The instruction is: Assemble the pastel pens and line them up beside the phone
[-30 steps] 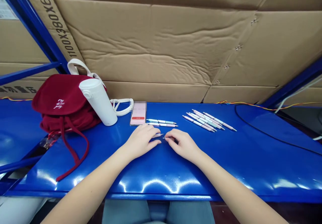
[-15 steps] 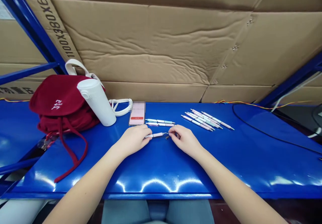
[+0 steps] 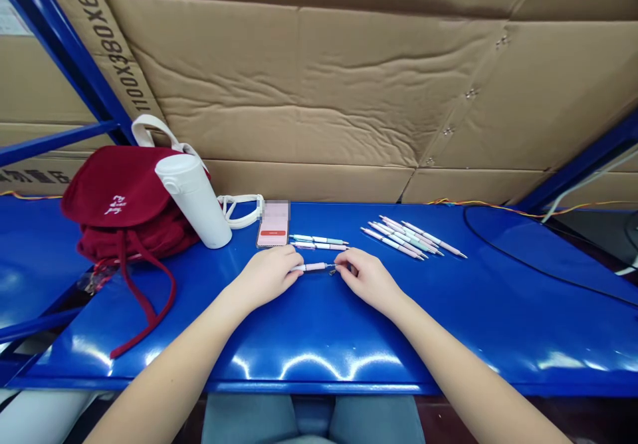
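A pink and white pen [image 3: 313, 267] lies nearly level between my hands, its tip end pointing right. My left hand [image 3: 269, 274] is closed round the pen's left part. The fingertips of my right hand [image 3: 366, 278] are pinched together at the pen's tip, on something too small to make out. A tiny dark piece [image 3: 332, 272] shows just below the tip. Two more pens [image 3: 319, 240] lie behind, between my hands. Several pastel pens [image 3: 406, 236] rest in a loose bunch behind my right hand.
A phone [image 3: 274, 223] lies behind my left hand. On the left of the blue table [image 3: 309, 351] are a red bag [image 3: 119, 191] and a white bottle [image 3: 195, 201] leaning on it. A black cable [image 3: 523, 256] curves across the right side. Cardboard [image 3: 299, 85] stands behind.
The pen's tip end has come slightly closer to my right fingertips. Both hands keep almost the same pose, and the whole view has shifted a little.
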Available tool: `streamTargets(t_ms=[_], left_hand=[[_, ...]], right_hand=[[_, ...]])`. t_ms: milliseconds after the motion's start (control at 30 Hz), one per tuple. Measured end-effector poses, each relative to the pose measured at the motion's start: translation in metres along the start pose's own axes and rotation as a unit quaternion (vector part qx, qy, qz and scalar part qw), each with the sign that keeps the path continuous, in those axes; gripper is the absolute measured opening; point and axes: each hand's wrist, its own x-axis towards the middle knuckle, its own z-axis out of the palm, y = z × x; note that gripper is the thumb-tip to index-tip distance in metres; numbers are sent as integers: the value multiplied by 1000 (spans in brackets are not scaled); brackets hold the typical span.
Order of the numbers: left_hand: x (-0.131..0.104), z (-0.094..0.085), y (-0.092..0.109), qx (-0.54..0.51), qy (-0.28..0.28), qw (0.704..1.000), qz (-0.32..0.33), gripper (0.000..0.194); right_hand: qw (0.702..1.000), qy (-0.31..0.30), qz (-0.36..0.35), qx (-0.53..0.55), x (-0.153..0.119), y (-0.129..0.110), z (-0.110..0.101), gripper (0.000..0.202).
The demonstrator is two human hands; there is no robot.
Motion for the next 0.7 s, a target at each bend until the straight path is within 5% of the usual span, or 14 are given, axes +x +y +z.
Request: streamTargets(t_ms=[333,467,700], left_hand=[[0,4,2,-11,2,1000,16,15],[0,1,-1,-11,11,1000,2,15],[1,-1,-6,-13,13,1000,-11,14]], right_hand=[[999,-14,-26,21,-2,-2,8,12],[999,-24,-9,19,-3,3,3,33],[996,-76,-28,-40,-1,4,1,14]])
